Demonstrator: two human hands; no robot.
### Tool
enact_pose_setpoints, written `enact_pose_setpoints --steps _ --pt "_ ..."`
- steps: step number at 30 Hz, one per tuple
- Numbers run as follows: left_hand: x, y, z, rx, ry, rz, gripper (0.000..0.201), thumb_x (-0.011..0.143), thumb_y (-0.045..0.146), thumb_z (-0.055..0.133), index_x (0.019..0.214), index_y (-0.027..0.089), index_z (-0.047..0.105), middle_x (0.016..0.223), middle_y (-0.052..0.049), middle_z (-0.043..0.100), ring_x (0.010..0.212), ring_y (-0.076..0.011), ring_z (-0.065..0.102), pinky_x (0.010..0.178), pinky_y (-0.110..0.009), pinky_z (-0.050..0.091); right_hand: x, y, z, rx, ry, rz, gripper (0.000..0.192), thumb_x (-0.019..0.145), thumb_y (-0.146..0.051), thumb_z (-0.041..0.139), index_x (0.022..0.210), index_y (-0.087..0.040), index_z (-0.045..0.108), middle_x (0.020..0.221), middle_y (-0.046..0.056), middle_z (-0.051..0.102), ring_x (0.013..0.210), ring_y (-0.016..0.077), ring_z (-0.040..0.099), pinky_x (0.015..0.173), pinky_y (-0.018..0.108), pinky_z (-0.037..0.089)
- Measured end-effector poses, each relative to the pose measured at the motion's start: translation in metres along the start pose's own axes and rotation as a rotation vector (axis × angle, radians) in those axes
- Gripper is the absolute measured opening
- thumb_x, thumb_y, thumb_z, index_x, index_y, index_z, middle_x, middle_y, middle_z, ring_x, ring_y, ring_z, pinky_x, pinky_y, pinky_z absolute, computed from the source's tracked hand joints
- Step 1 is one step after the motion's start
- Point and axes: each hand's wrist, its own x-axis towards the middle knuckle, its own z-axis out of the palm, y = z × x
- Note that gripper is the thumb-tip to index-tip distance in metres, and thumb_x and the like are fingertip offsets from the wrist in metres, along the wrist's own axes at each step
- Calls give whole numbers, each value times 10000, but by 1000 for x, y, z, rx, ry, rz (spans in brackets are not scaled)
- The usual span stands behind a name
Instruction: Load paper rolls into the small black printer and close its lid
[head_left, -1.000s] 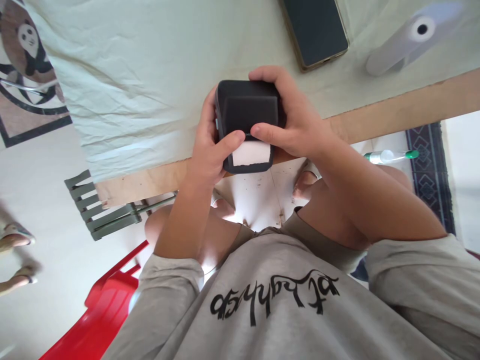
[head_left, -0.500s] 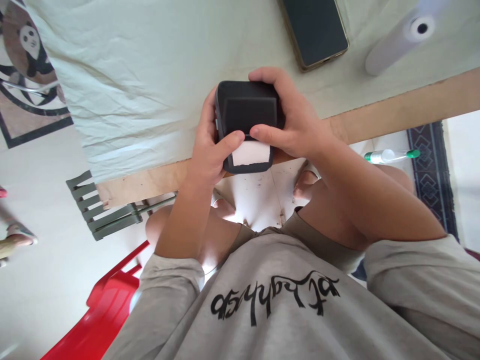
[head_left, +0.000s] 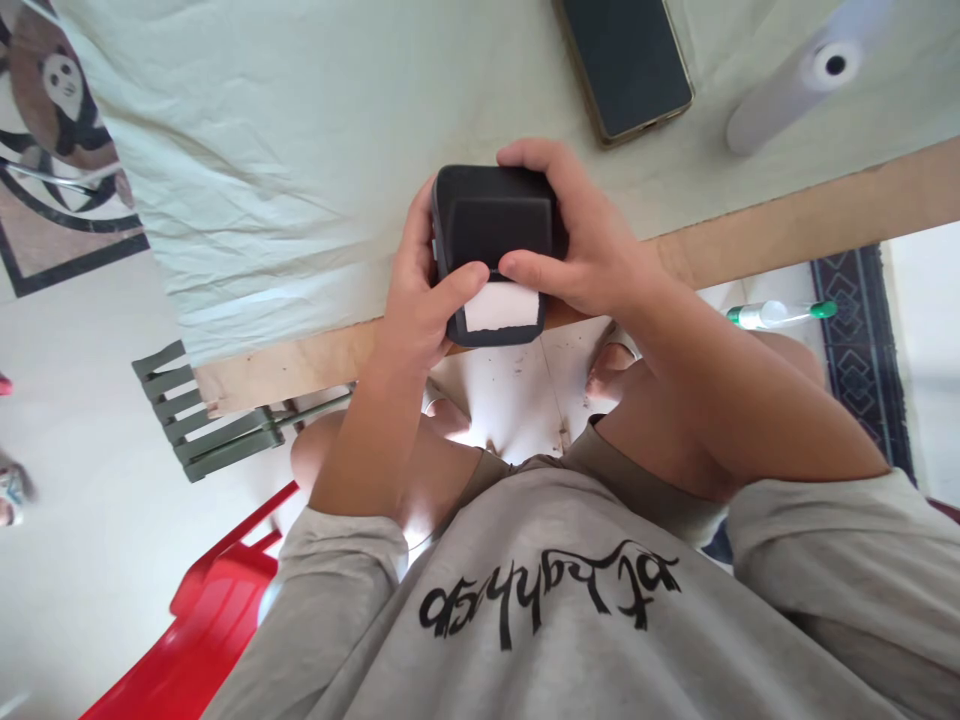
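Both my hands grip a small black receipt printer (head_left: 499, 228) at the near edge of the cloth-covered table. A short white paper strip (head_left: 501, 306) with a torn edge lies over its near part. My left hand (head_left: 422, 283) wraps the printer's left side, thumb on top beside the paper. On the opposite side, my right hand (head_left: 592, 235) is closed round it, with its thumb near the left one and its index finger over the far edge. The printer's underside and some fingers are hidden.
A dark smartphone (head_left: 628, 65) lies on the table beyond my right hand, with a white paper roll (head_left: 784, 100) to its right. A green slatted chair (head_left: 199, 420) and a red plastic chair (head_left: 217, 600) stand at left. A green-capped bottle (head_left: 780, 313) shows at right.
My hands and the printer hold nearly the same pose. At the far left, another person's foot has moved further toward the picture's edge. The view has shifted very slightly.
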Motion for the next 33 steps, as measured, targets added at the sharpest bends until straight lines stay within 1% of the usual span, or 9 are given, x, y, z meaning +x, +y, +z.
enact_pose_setpoints --steps 4,8,12,14,17,21,24,29,33 --pt "2 -4 -3 -5 -24 17 503 706 258 720 1166 293 519 1257 -17 533 1224 -233 476 1051 -366 407 0 -1 0 -9 -8 10 552 768 -454 580 1239 -275 354 1274 43 480 1103 207 515 937 350 460" --pt "2 -4 -2 7 -6 10 494 692 276 720 1145 331 533 1220 2 547 1223 -234 484 1015 -347 440 -1 2 1 24 -4 -2 558 768 -467 586 1240 -282 353 1261 40 486 1084 197 524 920 333 466" --pt "2 3 4 -81 42 -19 335 791 420 577 1103 300 559 1117 -20 598 1174 -253 528 968 -371 474 -2 6 2 66 22 -47 551 766 -472 588 1234 -278 370 1241 41 499 1070 189 532 924 330 466" --pt "2 7 7 -124 66 -58 279 851 420 483 1060 266 584 1012 -29 631 1111 -251 568 969 -388 471 -2 8 3 101 30 -43 575 758 -507 585 1238 -275 370 1251 40 495 1079 193 530 933 340 465" --pt "2 10 7 -134 82 -90 227 868 375 486 1001 241 613 930 -21 645 1024 -233 607 966 -386 468 -2 9 2 131 23 -13 613 744 -558 578 1246 -284 360 1253 35 494 1080 196 530 937 348 468" --pt "3 7 5 -110 63 -83 264 854 457 507 973 256 630 969 -26 650 1038 -239 592 935 -368 473 -2 8 2 75 46 -27 585 761 -524 575 1250 -290 354 1262 28 485 1117 190 509 977 341 447" --pt "3 5 6 -130 45 -59 297 871 482 463 1002 264 616 1016 -13 645 1026 -241 581 926 -379 477 -2 5 3 63 47 -44 577 782 -502 558 1265 -274 339 1285 34 467 1142 193 498 990 352 436" --pt "1 8 11 -120 87 -58 300 895 459 434 995 241 614 984 -17 641 983 -217 596 942 -374 475 0 4 4 21 53 -34 554 777 -482 560 1253 -300 342 1304 35 457 1140 191 502 972 328 435" --pt "2 11 8 -60 140 -69 284 856 476 492 1016 277 617 922 -17 648 1038 -245 576 927 -366 471 2 2 2 5 -13 -46 632 749 -506 575 1271 -289 290 1315 54 429 1137 197 493 970 338 444"
